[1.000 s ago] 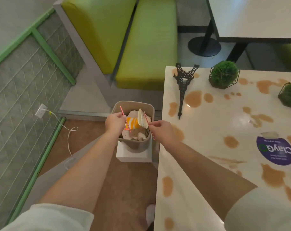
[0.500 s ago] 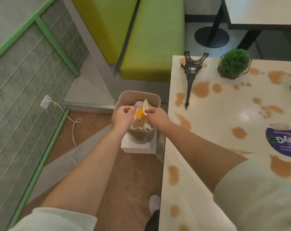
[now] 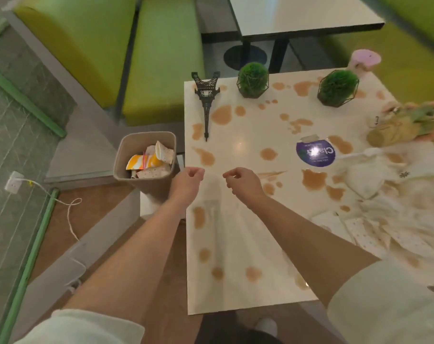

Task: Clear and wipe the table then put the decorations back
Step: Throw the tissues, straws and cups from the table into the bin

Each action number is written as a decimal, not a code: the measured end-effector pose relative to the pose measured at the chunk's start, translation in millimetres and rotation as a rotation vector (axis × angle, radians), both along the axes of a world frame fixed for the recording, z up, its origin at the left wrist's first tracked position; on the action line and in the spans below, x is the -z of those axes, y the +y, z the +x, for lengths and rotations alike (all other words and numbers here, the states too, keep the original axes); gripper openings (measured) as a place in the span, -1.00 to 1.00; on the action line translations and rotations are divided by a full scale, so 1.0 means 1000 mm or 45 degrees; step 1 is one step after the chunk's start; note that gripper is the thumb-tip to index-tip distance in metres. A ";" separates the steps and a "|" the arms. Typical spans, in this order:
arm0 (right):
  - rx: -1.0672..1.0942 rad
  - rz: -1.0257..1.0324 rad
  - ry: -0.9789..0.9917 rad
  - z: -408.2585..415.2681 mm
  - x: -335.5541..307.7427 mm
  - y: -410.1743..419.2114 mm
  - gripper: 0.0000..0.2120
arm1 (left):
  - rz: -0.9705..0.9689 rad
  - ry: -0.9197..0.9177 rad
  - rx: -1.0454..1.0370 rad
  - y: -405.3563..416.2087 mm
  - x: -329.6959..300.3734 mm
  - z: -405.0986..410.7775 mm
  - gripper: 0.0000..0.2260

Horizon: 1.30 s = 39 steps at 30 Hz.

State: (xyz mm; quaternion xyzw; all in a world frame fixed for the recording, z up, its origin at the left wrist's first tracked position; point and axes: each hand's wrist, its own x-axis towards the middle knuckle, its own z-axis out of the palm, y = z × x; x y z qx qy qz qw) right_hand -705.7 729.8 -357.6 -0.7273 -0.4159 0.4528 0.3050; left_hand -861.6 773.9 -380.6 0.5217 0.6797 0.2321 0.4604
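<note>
there, glossy brown-blotched table (image 3: 238, 135)

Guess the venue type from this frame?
Likely a cafe or casual eatery: green booth seating, a second pedestal table behind, and a bin of used paper cups beside the stained table.
</note>
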 end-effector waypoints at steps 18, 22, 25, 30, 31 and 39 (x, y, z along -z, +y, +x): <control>0.405 -0.087 -0.203 0.144 0.011 -0.165 -0.77 | -0.084 0.136 0.627 -0.143 0.005 0.148 -0.77; 0.414 -0.118 -0.323 0.163 0.019 -0.176 -0.78 | -0.110 0.338 0.721 -0.164 0.017 0.163 -0.41; 0.291 -0.193 -0.481 0.172 0.026 -0.179 -0.70 | -0.107 0.355 0.678 -0.172 0.027 0.168 -0.32; 0.088 -0.282 -0.658 0.175 0.039 -0.177 -0.55 | -0.024 0.327 0.665 -0.176 0.038 0.170 -0.53; 0.069 -0.294 -0.696 0.175 0.041 -0.176 -0.55 | -0.011 0.334 0.666 -0.176 0.038 0.170 -0.63; 0.195 -0.187 -0.638 0.168 0.048 -0.176 -0.78 | 0.076 0.466 0.534 -0.154 0.024 0.160 -0.61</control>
